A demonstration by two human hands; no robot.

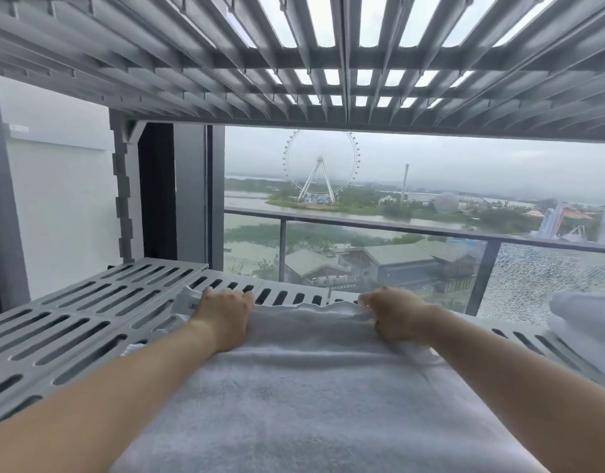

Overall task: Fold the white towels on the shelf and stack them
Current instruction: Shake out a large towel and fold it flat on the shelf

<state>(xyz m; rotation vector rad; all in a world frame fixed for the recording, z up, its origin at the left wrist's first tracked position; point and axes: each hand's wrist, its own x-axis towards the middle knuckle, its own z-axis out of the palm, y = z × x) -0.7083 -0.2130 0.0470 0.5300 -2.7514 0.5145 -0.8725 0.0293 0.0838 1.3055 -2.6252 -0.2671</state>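
Observation:
A white towel [311, 387] lies spread on the grey slatted shelf [72, 322], running from the near edge toward the window. My left hand [222, 310] grips the towel's far left corner with curled fingers. At the far right corner, my right hand [396, 314] pinches the far edge, which is slightly raised into a fold. A stack of folded white towels [584, 322] sits at the right edge of the shelf, partly cut off by the frame.
A second slatted shelf [294, 63] hangs close overhead. The shelf post [125, 192] stands at the back left. Behind the shelf is a window with a balcony railing [396, 227].

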